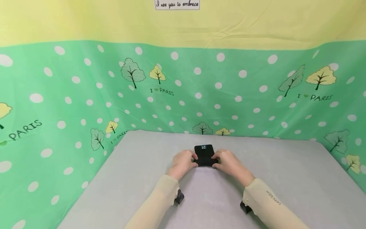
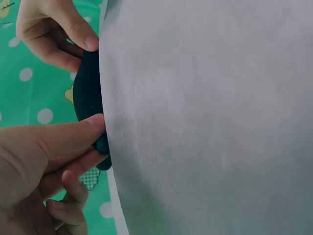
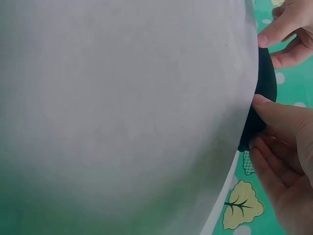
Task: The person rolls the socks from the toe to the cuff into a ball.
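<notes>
A black folded cloth (image 1: 204,152) lies on the grey table, towards its far side. Its far part is flat with a small printed label (image 1: 203,147); the near edge forms a thick roll. At the roll's left end my left hand (image 1: 182,163) pinches it between thumb and fingers. My right hand (image 1: 229,163) pinches the opposite end the same way. The left wrist view has the dark cloth (image 2: 88,88) from the side, with thumbs on the near face and fingers behind. Similar grips on the cloth (image 3: 266,78) appear in the right wrist view.
The grey table (image 1: 137,190) reaches back to a green dotted curtain (image 1: 160,105) with printed trees, yellow along its top. Curtain also hangs along the left and right sides. A small black device (image 1: 179,197) sits under the left sleeve, another (image 1: 245,207) under the right.
</notes>
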The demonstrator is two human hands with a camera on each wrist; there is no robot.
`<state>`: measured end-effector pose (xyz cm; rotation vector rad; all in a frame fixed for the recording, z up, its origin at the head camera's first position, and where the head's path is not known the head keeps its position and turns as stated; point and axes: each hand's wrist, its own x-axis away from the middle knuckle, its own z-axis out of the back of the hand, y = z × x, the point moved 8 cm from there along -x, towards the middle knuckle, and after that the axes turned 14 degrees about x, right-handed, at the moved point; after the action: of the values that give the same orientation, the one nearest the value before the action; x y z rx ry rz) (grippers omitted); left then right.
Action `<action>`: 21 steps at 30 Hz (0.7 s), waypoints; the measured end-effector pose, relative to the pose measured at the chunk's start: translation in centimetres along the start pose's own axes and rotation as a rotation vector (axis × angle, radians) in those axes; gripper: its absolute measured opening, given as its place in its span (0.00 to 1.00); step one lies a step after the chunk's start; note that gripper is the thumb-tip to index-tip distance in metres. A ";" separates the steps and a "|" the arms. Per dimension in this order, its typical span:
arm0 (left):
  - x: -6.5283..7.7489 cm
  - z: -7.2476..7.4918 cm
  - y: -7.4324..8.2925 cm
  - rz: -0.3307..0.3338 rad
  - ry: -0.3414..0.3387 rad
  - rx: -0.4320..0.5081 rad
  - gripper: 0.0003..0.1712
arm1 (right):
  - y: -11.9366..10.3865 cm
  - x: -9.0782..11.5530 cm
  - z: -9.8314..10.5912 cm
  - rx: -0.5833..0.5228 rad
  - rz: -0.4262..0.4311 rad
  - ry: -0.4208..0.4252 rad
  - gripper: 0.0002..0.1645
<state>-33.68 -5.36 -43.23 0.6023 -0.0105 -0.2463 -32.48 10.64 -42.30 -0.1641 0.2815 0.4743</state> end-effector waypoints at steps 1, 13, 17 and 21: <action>0.0 0.0 -0.1 0.001 -0.002 -0.004 0.11 | 0.1 0.0 -0.1 -0.007 -0.012 -0.008 0.15; -1.1 -0.5 -0.8 0.029 -0.014 -0.019 0.13 | 0.5 -0.8 -1.4 -0.021 -0.080 -0.082 0.15; -1.4 -0.6 -1.0 0.020 -0.024 -0.002 0.12 | 0.7 -1.2 -1.4 -0.049 -0.083 -0.081 0.13; -1.4 -0.8 -1.2 0.006 -0.035 0.043 0.10 | 0.9 -1.3 -1.1 -0.070 -0.084 -0.092 0.13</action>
<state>-35.26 -5.50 -44.45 0.6410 -0.0517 -0.2517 -34.24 10.67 -43.03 -0.2208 0.1675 0.4077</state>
